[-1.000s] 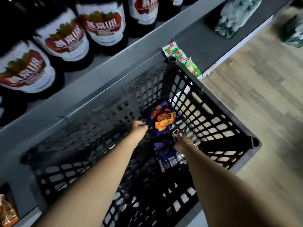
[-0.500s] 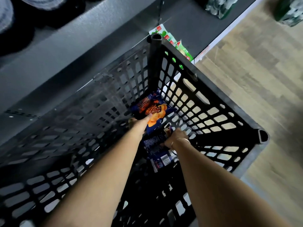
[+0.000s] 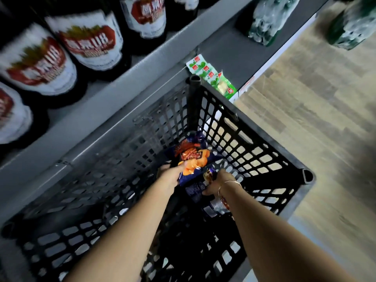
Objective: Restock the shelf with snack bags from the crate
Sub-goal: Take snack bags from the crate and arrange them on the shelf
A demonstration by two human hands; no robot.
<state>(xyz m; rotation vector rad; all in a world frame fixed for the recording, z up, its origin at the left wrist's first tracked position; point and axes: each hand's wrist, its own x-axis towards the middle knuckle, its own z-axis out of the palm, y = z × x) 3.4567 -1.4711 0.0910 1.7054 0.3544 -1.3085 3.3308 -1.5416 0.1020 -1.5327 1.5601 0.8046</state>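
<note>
Both my arms reach down into a black lattice crate that stands against the grey shelf. My left hand grips the lower edge of a blue and orange snack bag standing in the crate's far corner. Just right of it, my right hand, with a thin bangle on the wrist, is closed on a second dark blue snack bag lying lower in the crate. Part of that second bag is hidden under my wrist.
Dark bottles with red and white labels line the upper shelf. Green and white packets lie on the lower shelf behind the crate's corner. Wrapped green bottle packs stand further right. Wooden floor lies to the right.
The camera tilted back up, so the bottles are in view again. My left hand has closed on the orange bag and lifted it slightly; my right hand stays on the blue bag.
</note>
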